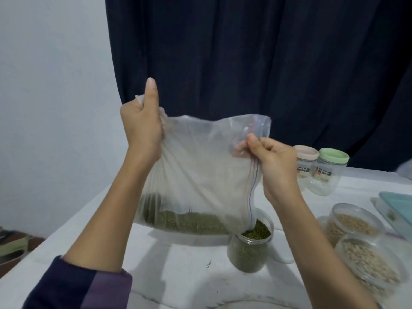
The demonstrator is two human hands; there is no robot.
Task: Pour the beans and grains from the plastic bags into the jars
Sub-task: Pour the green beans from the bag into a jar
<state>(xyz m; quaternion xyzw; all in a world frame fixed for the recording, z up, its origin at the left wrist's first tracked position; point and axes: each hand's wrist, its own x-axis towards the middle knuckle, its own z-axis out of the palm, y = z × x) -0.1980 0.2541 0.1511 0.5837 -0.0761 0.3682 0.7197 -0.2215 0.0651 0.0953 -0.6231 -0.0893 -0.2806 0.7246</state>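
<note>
The left hand (142, 126) is clenched around the bunched bottom corner of a clear zip-top plastic bag (200, 170), thumb pointing up, holding that corner high. The right hand (270, 161), at about three o'clock from the left, pinches the bag's zip edge between thumb and fingers. The bag hangs tilted between both hands, its open lower corner dipping into the mouth of an open clear jar (250, 244) at roughly five o'clock from the bag's centre. Green beans (189, 221) lie pooled along the bag's lower edge, and the same beans fill the jar nearly to its rim. The bag's sagging body hides part of the white counter (178, 264) behind it. At three o'clock from the jar, near the right edge, stand two open clear jars of pale tan grains (354, 224), one (372, 264) nearer the viewer. Behind them, at about one o'clock, are two empty-looking jars with lids, one beige (306, 152) and one light green (333, 156). A pale blue flat object (396, 204) lies at the far right. A dark blue curtain (267, 63) hangs behind the counter.
</note>
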